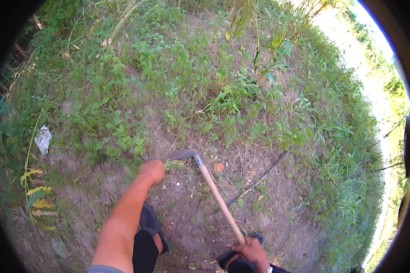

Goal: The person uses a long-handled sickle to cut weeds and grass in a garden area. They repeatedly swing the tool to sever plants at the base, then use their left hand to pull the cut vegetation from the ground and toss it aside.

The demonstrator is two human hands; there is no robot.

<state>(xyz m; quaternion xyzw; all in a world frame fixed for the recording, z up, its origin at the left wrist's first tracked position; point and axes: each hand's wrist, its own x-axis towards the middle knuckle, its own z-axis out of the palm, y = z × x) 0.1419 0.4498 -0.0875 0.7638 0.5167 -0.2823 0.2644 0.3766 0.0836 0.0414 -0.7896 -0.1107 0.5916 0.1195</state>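
Observation:
My right hand (251, 250) grips the lower end of the long wooden handle (218, 198) of a sickle. The handle slants up and left to a metal socket, where the curved blade (182, 154) turns left towards my other hand. My left hand (152, 170) is closed in a fist low over the ground, close to the blade's tip, which it partly hides. A tuft of green weeds (174, 164) sticks out on the fist's right side, just below the blade. Most of what the fist holds is hidden.
Low weeds (123, 133) cover the ground ahead. A dark stick (259, 181) lies right of the handle, near an orange fragment (218, 167). Crumpled silvery litter (43, 140) lies at left. My shoes (149, 218) stand below. Taller grass (348, 160) borders the right side.

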